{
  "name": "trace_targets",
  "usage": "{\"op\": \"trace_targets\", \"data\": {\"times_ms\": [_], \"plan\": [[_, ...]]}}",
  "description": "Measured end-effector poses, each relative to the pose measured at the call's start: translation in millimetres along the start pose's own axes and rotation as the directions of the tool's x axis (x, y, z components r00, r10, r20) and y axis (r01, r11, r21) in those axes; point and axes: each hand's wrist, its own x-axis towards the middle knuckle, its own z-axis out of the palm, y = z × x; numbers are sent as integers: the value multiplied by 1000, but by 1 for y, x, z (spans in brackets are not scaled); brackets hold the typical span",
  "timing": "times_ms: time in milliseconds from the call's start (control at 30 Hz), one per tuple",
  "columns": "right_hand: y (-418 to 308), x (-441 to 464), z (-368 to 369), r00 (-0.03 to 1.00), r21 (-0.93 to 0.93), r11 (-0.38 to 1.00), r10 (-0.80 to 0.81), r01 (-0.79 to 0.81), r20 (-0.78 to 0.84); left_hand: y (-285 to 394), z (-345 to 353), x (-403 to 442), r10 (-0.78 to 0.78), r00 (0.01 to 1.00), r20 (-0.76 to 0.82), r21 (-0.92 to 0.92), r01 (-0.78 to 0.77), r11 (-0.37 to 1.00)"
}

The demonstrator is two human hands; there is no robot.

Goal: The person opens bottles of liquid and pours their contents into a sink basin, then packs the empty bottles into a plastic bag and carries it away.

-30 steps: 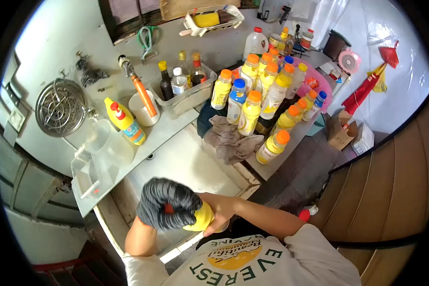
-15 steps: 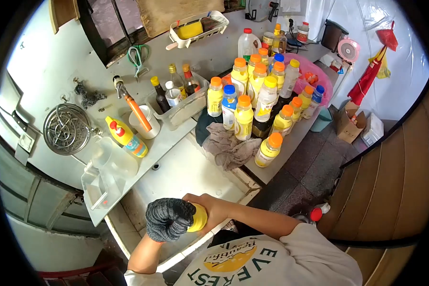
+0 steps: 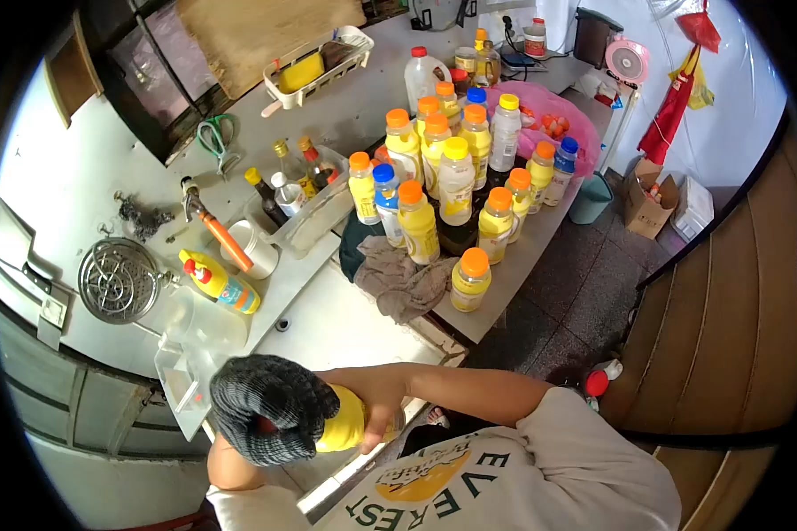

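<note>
In front of my chest, I hold a yellow-labelled plastic bottle [image 3: 341, 427] lying roughly sideways. My right hand [image 3: 379, 405] is bare and closed round its right end. Dark grey knitted fabric, like a glove or cloth, covers my left hand [image 3: 273, 409], which is closed over the bottle's left end; the fingers and that end are hidden. Behind my hands is a white sink [image 3: 354, 341]. A grey-brown rag [image 3: 406, 279] hangs over its far right edge. Several yellow bottles with orange, yellow or blue caps, among them a yellow bottle [image 3: 470, 281], stand on the counter [image 3: 496, 311].
Left of the sink stand a clear plastic jug [image 3: 205, 320], a yellow squeeze bottle [image 3: 221, 281] and a white cup [image 3: 255, 252]. A bin of sauce bottles [image 3: 314, 223] is behind. The orange-ended tap [image 3: 226, 241] juts forward. A pink bag [image 3: 568, 106] lies at the back right.
The bottle and both hands have come nearer and shifted left in view, and the bottle has tilted. My view has turned, so the counter bottles appear further left.
</note>
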Motion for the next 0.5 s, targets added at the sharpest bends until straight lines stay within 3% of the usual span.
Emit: {"op": "trace_targets", "data": {"times_ms": [33, 100, 133, 200, 233, 300, 367, 433, 500], "plan": [[2, -2, -3, 1000, -3, 1000, -9, 9, -4, -5, 0, 12, 114, 993, 37, -387, -91, 918], [10, -5, -6, 985, -248, 955, -170, 161, -14, -11, 0, 11, 110, 991, 70, -347, -79, 934], [10, -10, -7, 984, -241, 957, -174, 164, -23, -14, 1, 8, 103, 990, 95, -311, -69, 948], [4, -20, -15, 995, -423, 906, -39, -4, -92, -25, 7, 4, 95, 992, 80, -309, -66, 949], [2, -24, -17, 995, -409, 912, -39, -4, -97, -28, 10, -3, 80, 995, 53, -298, -60, 953], [-5, -26, -25, 981, -417, 895, 92, -158, -174, -28, 23, -12, -176, 976, -127, -210, 147, 966], [-5, -26, -29, 976, -433, 890, 55, -145, -213, -38, 18, -11, -38, 996, -79, -150, 25, 988], [1, -26, -32, 972, -458, 873, 67, -167, -226, -42, 27, -21, -203, 954, -219, -251, 146, 957], [2, -27, -36, 952, -443, 862, 132, -247, -276, -49, 31, -20, -267, 936, -230, -282, 199, 939]]}}
